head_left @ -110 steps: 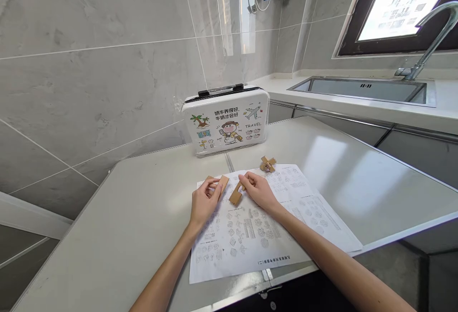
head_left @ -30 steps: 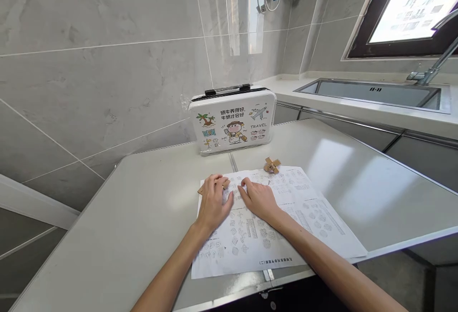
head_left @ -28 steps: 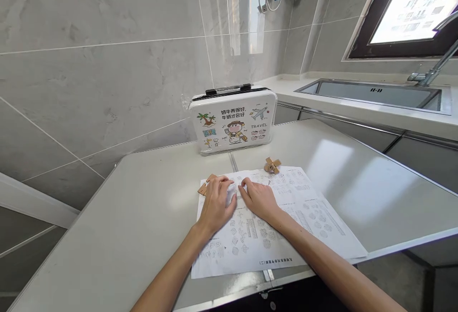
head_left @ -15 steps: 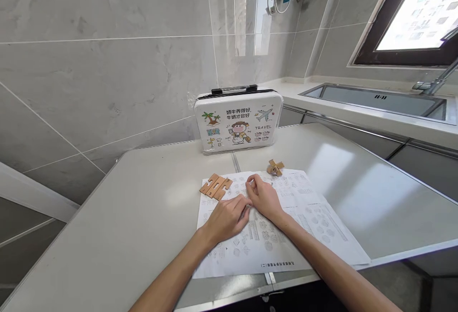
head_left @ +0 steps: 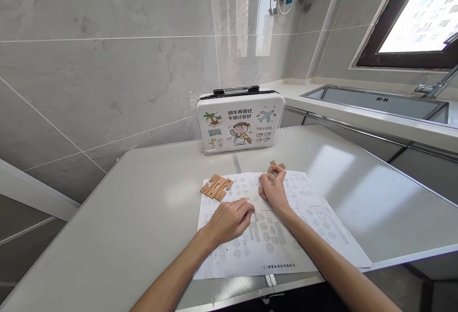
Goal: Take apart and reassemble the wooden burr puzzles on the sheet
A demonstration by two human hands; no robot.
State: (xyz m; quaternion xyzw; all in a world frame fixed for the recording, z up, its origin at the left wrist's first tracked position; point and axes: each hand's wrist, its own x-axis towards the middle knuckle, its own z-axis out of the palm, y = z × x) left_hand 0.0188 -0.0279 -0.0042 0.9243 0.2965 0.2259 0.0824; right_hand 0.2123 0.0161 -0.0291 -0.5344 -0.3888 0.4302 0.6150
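On the printed paper sheet (head_left: 229,266) rests my left hand (head_left: 233,217), its fingers curled together and nothing showing in them. My right hand (head_left: 275,192) is raised over the upper part of the sheet, fingers bent and apart, holding nothing that I can see. Just beyond its fingertips is a small assembled wooden cross-shaped puzzle (head_left: 280,164), partly hidden by the hand; whether they touch I cannot tell. Flat notched wooden puzzle pieces (head_left: 216,187) lie side by side at the sheet's upper left corner, beyond my left hand.
A white cartoon-printed case (head_left: 240,126) with a black handle stands upright at the back of the white folding table (head_left: 143,216). Grey tiled wall rises behind it. A counter with a sink (head_left: 379,104) and a faucet (head_left: 434,88) is to the right.
My right hand has moved away from my left, to the right, and its fingers have reached the area of the cross-shaped puzzle. My left hand has stayed almost in place.
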